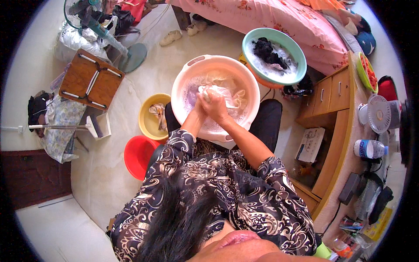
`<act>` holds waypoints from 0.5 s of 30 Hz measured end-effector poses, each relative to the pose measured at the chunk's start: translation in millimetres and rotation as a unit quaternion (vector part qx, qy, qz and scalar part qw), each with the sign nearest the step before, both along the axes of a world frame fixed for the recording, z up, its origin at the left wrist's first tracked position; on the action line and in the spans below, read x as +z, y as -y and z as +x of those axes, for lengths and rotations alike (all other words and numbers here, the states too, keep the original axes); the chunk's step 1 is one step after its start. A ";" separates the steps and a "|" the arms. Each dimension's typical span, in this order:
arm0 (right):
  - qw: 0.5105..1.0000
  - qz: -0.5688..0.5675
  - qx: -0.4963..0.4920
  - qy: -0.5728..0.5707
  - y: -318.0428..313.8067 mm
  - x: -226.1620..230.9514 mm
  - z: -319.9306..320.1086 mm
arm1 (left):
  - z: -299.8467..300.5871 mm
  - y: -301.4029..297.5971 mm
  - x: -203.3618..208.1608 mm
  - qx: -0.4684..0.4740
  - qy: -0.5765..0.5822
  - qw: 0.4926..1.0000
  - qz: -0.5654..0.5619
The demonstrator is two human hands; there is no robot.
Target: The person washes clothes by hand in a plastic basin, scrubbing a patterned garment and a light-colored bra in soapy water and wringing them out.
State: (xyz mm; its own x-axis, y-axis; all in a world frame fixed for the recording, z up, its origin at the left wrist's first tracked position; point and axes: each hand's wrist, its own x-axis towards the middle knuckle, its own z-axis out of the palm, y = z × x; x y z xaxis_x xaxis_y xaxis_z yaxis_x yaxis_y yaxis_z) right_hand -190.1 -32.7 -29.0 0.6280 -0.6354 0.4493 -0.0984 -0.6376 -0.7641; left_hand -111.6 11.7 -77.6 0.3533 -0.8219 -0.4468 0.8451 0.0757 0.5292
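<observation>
A pink plastic basin [180, 87] of sudsy water sits between my knees. Over its middle my left hand [200, 104] and my right hand [214, 103] are pressed together, fingers closed round a wet white cloth [224, 92]. Part of that cloth bunches up above the fingers and part trails toward the water on the right. Pale fabric [218, 78] floats in the suds just beyond my hands. How the fingers lie inside the grip is partly hidden, since the hands overlap.
A teal basin [301, 72] with dark laundry in foam stands at far right, near the pink-covered bed [279, 15]. Left of me are a yellow basin [143, 124] with cloth and a red basin [135, 157]. A wooden desk [334, 174] borders the right side.
</observation>
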 end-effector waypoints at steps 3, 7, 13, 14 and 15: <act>0.995 0.095 -0.025 0.000 13.4 -8.4 3.6 | -2.5 16.5 -11.9 0.041 0.066 0.996 0.038; 0.988 0.140 -0.069 0.006 23.0 -14.9 3.8 | -7.0 22.6 -22.2 0.048 0.219 0.970 0.093; 0.958 0.273 -0.065 0.066 30.5 -51.4 13.1 | 12.4 23.3 -65.3 0.115 0.288 0.937 0.159; 0.940 0.327 -0.071 0.067 35.5 -58.5 9.8 | 9.8 22.9 -61.0 0.090 0.320 0.924 0.186; 0.919 0.380 -0.082 0.069 42.1 -65.6 4.0 | 3.1 21.9 -47.9 0.062 0.351 0.910 0.212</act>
State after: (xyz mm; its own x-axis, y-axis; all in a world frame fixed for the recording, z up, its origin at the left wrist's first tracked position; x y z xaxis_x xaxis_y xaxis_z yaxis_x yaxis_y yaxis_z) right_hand -186.1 -74.8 -94.6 0.4667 -0.8792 -0.0957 -0.0151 0.1002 -0.9949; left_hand -108.4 -10.2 -125.5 0.7521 -0.5630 -0.3427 0.2861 -0.1895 0.9393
